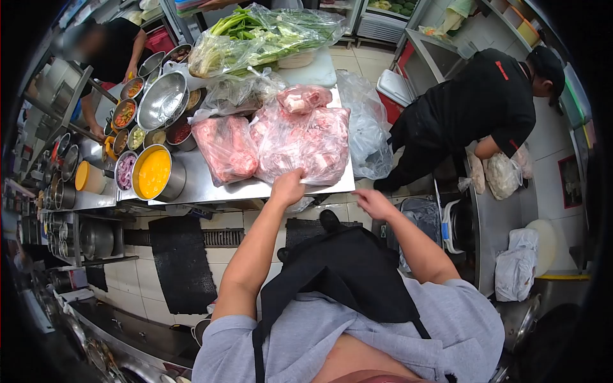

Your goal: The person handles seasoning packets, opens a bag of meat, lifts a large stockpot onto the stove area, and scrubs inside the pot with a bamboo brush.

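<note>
One left grip (289, 186) pinches meat bag (310, 143), contact partly hidden; right grip (374, 203) loosely open.

This is a commercial kitchen, busy around me. Bagged raw meat (306, 143) touches the left grip (289, 186) on a steel counter (203, 177); leftward stand a metal pot (176, 182) of yellow liquid and bowls of chopped vegetables (124, 115). Rightward, a black-clad co-worker (476, 112) bends. Nearer me than the grip, a black mat (182, 265) crosses floor tiles beside a drain grate (223, 238).
</note>
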`<action>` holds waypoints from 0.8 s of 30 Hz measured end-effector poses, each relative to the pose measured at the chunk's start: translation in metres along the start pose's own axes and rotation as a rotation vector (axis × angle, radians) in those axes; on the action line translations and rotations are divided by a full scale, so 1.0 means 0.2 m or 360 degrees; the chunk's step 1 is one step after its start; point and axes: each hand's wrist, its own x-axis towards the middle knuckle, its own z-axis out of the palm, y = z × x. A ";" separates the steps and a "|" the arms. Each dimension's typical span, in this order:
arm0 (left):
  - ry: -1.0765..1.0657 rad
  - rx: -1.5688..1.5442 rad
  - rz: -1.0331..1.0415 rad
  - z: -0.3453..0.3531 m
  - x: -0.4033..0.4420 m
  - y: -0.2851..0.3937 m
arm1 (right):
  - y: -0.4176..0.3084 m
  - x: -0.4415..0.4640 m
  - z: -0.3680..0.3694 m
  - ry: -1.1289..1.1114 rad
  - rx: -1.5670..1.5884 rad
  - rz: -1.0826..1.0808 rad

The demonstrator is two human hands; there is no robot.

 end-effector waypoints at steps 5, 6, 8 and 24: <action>-0.0104 -0.0503 -0.0401 -0.05 0.01 0.06 | -0.29 0.37 -0.17 0.0179 0.0035 -0.0537; 0.0121 -0.0452 -0.0495 -0.01 0.01 0.06 | -0.28 0.41 -0.16 0.0258 0.0066 -0.0701; 0.0398 -0.0322 -0.0770 0.02 0.02 0.09 | -0.26 0.46 -0.18 0.0200 0.0140 -0.0741; 0.0566 -0.0184 -0.1126 0.22 0.11 0.16 | 0.42 0.20 -0.24 -0.0554 0.0675 -0.0119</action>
